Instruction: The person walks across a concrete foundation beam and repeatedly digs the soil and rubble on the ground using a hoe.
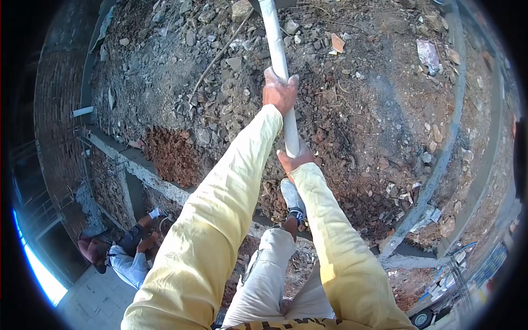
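Observation:
My left hand (280, 92) is wrapped around the pale handle (273, 41) of a long-handled hoe, about midway along what shows of it. Lower down, near the handle's butt end, my right hand (296, 158) is closed on the same handle. The hoe's dark blade (285, 3) is cut off by the top edge of the view, so its full shape is hidden. Loose soil and rubble (324, 121) lie beneath the handle and both hands.
A thin stick (220, 55) and a crumpled wrapper (429, 56) lie among the stones. Concrete beams (140, 170) border the dirt at the left, with another beam (440, 176) at right. My shoe (291, 197) rests on soil. Another person (124, 258) sits at lower left.

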A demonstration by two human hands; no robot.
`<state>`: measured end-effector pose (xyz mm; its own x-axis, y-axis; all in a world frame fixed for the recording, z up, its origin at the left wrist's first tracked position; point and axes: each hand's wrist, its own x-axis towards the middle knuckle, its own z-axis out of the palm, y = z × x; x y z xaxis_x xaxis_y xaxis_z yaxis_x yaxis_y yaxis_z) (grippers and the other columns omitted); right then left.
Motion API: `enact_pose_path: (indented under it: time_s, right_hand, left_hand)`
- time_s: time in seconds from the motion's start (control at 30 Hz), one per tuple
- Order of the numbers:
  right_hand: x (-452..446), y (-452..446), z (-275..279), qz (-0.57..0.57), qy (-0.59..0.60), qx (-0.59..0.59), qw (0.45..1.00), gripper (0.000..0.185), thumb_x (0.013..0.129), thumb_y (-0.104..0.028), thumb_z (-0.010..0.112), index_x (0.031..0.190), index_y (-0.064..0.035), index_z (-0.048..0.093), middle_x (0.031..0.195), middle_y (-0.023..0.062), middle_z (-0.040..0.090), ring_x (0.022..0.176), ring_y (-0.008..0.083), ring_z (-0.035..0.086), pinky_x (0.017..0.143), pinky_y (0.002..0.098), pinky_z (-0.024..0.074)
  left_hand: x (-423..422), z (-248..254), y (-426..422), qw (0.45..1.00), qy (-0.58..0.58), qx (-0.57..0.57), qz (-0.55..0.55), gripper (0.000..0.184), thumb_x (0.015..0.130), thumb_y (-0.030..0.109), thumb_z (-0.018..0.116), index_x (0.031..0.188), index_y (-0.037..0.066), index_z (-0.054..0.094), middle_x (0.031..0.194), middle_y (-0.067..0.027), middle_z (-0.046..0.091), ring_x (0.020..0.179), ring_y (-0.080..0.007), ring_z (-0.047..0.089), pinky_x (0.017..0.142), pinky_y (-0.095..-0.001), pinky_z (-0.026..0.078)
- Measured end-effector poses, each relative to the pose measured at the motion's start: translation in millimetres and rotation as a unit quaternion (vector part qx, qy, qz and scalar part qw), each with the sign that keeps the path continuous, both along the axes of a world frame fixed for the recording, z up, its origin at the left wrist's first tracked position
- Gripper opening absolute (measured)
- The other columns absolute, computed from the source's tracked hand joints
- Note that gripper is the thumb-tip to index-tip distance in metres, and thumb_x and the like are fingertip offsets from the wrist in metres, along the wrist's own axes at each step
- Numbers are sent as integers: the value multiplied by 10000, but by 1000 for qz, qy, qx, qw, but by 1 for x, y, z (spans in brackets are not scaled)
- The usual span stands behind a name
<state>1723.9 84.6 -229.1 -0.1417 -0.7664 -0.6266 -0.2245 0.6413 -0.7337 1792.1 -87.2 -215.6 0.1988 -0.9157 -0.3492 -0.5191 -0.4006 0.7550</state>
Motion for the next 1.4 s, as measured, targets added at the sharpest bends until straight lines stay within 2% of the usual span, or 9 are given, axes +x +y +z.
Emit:
enact_pose_path:
  time_s: [0.17,0.37,0.47,0.5,0.73,0.83,1.07,1.3,1.4]
  right_hand:
    - [7,-105,-63,-13,-66,-92,993,457,712,-275,745,1038,-2,577,966,196,665,901,331,650,776,386,498]
    - [40,-42,27,-4,-20,129,991,495,663,-280,682,1023,40,567,918,269,642,898,394,640,778,442,522]
    - [49,18,49,28,-1,77,997,511,698,-284,640,1087,30,540,920,265,634,884,430,619,766,467,514]
    - [49,30,59,60,15,125,990,542,707,-284,630,1140,14,499,939,273,628,911,427,611,772,466,512]
    - [47,99,125,204,56,178,961,584,708,-351,630,1113,41,475,928,314,603,870,441,613,767,481,502]
    - [44,182,132,251,57,88,962,446,754,-264,606,1087,12,497,885,266,615,807,409,634,692,502,504]
    - [1,274,176,306,-2,320,897,686,716,-382,673,1215,25,436,921,258,632,845,408,631,756,450,512]
    - [-12,369,108,199,-30,300,932,605,730,-387,681,1201,-72,467,895,215,641,786,378,631,705,453,518]
    - [-11,263,105,219,49,159,961,548,736,-398,685,1127,-73,480,880,208,642,794,392,635,680,465,512]
  left_hand:
    - [-18,-48,-46,963,-209,165,-41,672,815,346,614,1329,74,279,1094,-218,612,994,-360,627,857,-460,483]
    - [-1,-62,-62,918,-311,246,16,328,861,266,592,1149,191,455,1035,-91,658,956,-297,654,809,-469,509]
    - [9,-81,-43,882,-399,230,96,85,919,255,506,884,204,565,711,-25,687,767,-223,698,613,-362,534]
    - [30,-49,-35,924,-223,311,-13,426,810,200,601,1181,124,404,1044,-137,627,1034,-326,611,890,-452,488]
    - [80,-39,50,900,-108,422,-9,568,767,237,651,1221,86,343,1209,-188,543,1081,-283,587,872,-405,504]
    - [97,-57,150,884,-75,459,45,594,770,248,656,1216,57,314,1141,-215,575,1015,-287,616,844,-404,506]
    - [95,-51,333,895,-129,415,99,450,745,272,673,1058,62,426,850,-154,637,781,-277,669,752,-378,527]
    - [67,-2,303,913,-75,386,111,557,729,202,694,1125,26,343,966,-200,595,876,-310,636,785,-392,505]
    - [66,-7,237,939,119,269,176,437,783,139,654,1111,34,385,814,-146,598,621,-220,624,541,-339,511]
